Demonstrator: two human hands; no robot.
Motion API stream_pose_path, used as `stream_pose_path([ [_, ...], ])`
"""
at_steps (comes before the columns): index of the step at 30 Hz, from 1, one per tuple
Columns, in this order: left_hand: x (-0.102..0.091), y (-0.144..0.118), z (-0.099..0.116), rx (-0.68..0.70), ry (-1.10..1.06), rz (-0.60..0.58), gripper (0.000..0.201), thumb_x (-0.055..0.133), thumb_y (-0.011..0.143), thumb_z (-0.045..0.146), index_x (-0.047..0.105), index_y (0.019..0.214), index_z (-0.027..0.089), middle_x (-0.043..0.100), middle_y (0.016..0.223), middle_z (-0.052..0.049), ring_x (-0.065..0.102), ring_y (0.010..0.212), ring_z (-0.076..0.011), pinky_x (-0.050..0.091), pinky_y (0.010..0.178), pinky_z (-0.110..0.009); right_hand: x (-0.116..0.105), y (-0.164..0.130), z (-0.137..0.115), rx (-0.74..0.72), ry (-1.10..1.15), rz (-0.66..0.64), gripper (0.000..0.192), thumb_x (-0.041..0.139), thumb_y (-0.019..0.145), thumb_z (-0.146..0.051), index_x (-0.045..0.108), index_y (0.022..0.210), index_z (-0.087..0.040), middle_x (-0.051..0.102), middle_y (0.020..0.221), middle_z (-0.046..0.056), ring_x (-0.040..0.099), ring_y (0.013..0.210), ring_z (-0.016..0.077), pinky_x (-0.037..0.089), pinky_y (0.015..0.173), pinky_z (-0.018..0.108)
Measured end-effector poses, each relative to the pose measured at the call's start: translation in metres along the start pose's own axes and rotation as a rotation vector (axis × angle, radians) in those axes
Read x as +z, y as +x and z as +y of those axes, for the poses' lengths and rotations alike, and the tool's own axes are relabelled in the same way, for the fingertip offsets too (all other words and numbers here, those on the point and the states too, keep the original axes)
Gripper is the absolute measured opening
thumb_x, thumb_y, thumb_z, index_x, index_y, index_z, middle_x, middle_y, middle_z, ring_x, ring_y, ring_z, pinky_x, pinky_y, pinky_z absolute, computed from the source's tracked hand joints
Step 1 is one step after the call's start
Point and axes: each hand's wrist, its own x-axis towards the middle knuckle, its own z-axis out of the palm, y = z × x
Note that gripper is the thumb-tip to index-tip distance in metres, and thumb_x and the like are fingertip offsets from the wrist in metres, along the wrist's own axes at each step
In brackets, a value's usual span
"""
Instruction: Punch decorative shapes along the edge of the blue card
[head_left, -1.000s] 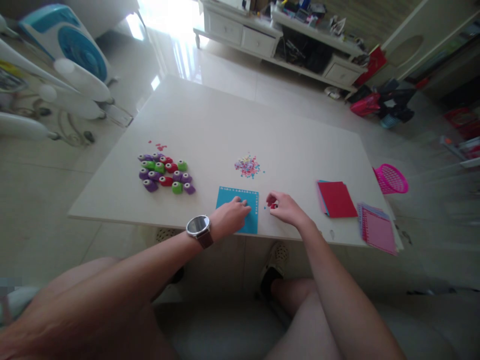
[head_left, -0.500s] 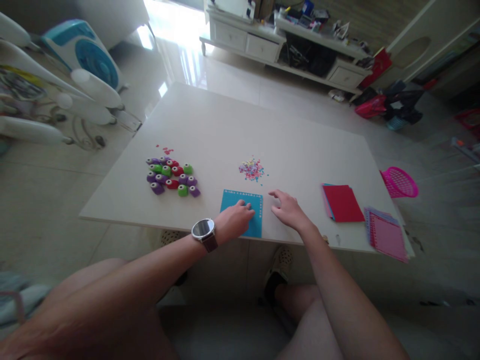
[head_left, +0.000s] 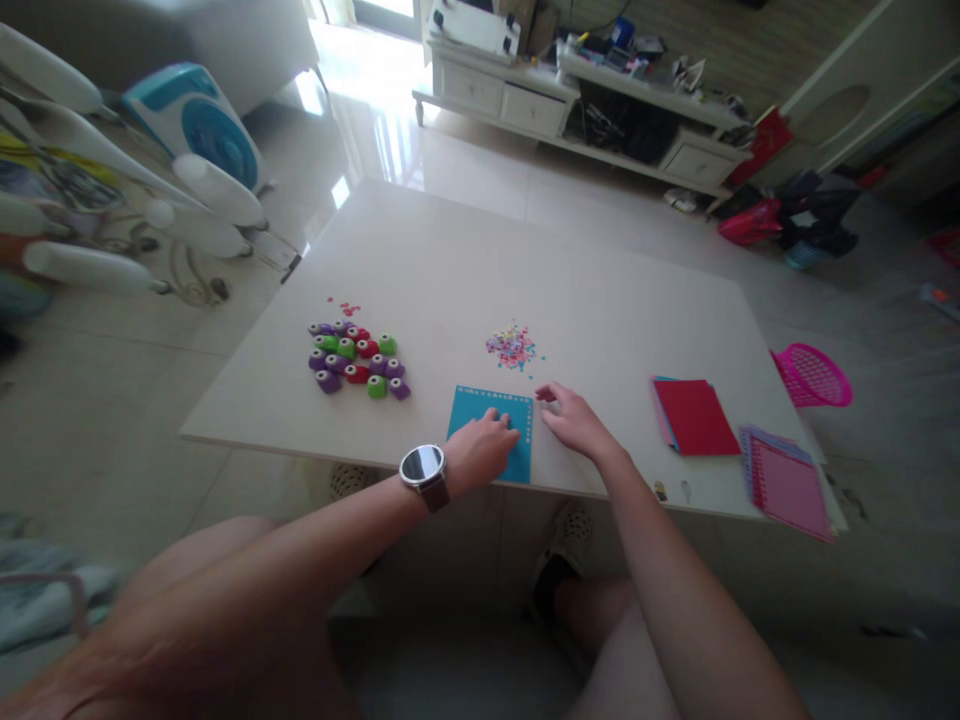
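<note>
- The left hand point(head_left: 484, 450), with a watch point(head_left: 424, 467) on its wrist, is lying on the blue sheet point(head_left: 480, 415), fingers loosely curled and pressing down on the paper rather than gripping it.
- The blue sheet is lying flat at the near edge of the table point(head_left: 600, 290), a row of small punched holes running along its far and right borders.
- The right hand point(head_left: 574, 422) is resting just right of the sheet, fingers spread apart; something small and red is showing at the fingertips point(head_left: 547, 396), but I cannot tell whether it is being held.
- A heap of confetti point(head_left: 512, 346) is sitting just beyond the sheet.
- A cluster of purple, green and red punches point(head_left: 358, 361) is lying to the left, well apart from both hands.
- A red paper stack point(head_left: 697, 416) and a pink pad point(head_left: 787, 470) are lying at the right; a pink basket point(head_left: 814, 375) is showing past the table's right edge.
</note>
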Motion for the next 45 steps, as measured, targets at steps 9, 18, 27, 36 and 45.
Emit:
stream_pose_path([
  [9, 0.005, -0.001, 0.000, -0.010, -0.012, 0.019, 0.026, 0.057, 0.094, 0.010, 0.071, 0.114, 0.015, 0.061, 0.142, -0.019, 0.056, 0.131, -0.0351, 0.061, 0.098, -0.049, 0.004, 0.020, -0.021, 0.136, -0.101, 0.123, 0.056, 0.058, 0.082, -0.013, 0.062, 0.136, -0.024, 0.061, 0.151, 0.014, 0.052, 0.143, 0.0349, 0.042, 0.117, 0.060],
  [18, 0.000, -0.002, 0.003, -0.002, -0.014, -0.005, 0.029, 0.054, 0.093, 0.011, 0.072, 0.116, 0.014, 0.061, 0.139, -0.021, 0.056, 0.127, -0.0361, 0.060, 0.094, -0.050, 0.002, 0.015, -0.017, 0.190, -0.113, 0.068, 0.045, 0.054, 0.084, -0.013, 0.065, 0.126, -0.025, 0.072, 0.134, 0.010, 0.056, 0.136, 0.0329, 0.042, 0.115, 0.064],
  [27, -0.005, -0.004, 0.006, -0.006, -0.008, -0.031, 0.032, 0.049, 0.095, 0.010, 0.071, 0.117, 0.014, 0.059, 0.142, -0.022, 0.054, 0.131, -0.0387, 0.060, 0.095, -0.054, -0.001, 0.013, -0.017, 0.191, -0.111, 0.095, 0.056, 0.052, 0.086, -0.018, 0.059, 0.141, -0.027, 0.061, 0.150, 0.013, 0.043, 0.148, 0.0355, 0.039, 0.117, 0.066],
  [36, -0.004, -0.002, 0.005, -0.004, -0.007, -0.027, 0.031, 0.050, 0.094, 0.010, 0.072, 0.116, 0.013, 0.061, 0.136, -0.022, 0.055, 0.128, -0.0385, 0.060, 0.092, -0.051, 0.000, 0.013, -0.017, 0.152, -0.144, 0.026, 0.047, 0.053, 0.087, -0.013, 0.062, 0.132, -0.024, 0.065, 0.146, 0.013, 0.052, 0.140, 0.0348, 0.041, 0.115, 0.065],
  [45, -0.006, -0.004, 0.004, -0.015, -0.036, -0.046, 0.031, 0.054, 0.093, 0.011, 0.071, 0.119, 0.015, 0.058, 0.145, -0.021, 0.052, 0.135, -0.0368, 0.059, 0.101, -0.052, -0.026, -0.004, 0.006, 0.140, -0.261, -0.143, 0.035, 0.074, 0.073, -0.013, 0.070, 0.108, -0.017, 0.073, 0.113, 0.012, 0.068, 0.102, 0.0248, 0.054, 0.091, 0.033],
])
